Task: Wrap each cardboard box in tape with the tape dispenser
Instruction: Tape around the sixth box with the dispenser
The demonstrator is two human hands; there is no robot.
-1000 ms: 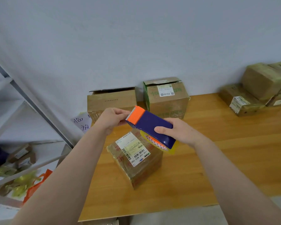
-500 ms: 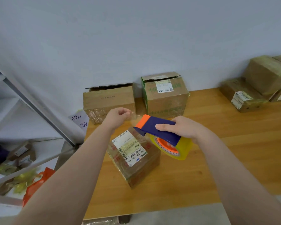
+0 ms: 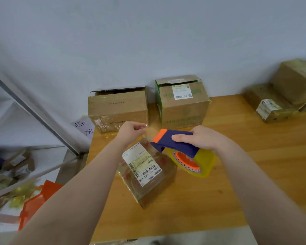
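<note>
A small cardboard box (image 3: 148, 181) with a white shipping label lies on the wooden table (image 3: 254, 174), right under my hands. My right hand (image 3: 200, 138) grips the blue and orange tape dispenser (image 3: 175, 142), whose yellowish tape roll (image 3: 201, 165) hangs just right of the box. My left hand (image 3: 132, 129) pinches the free end of the clear tape (image 3: 149, 132), stretched a short way from the dispenser's orange tip, above the box's far corner.
Two bigger cardboard boxes (image 3: 117, 108) (image 3: 183, 101) stand against the wall behind my hands. Several taped boxes (image 3: 281, 96) are stacked at the far right. A metal shelf (image 3: 25, 110) with clutter and an orange bag (image 3: 37, 200) stands left of the table.
My left hand has pulled the tape end away from the dispenser's tip. My right hand has lowered and tilted the dispenser, so the roll now shows beside the box.
</note>
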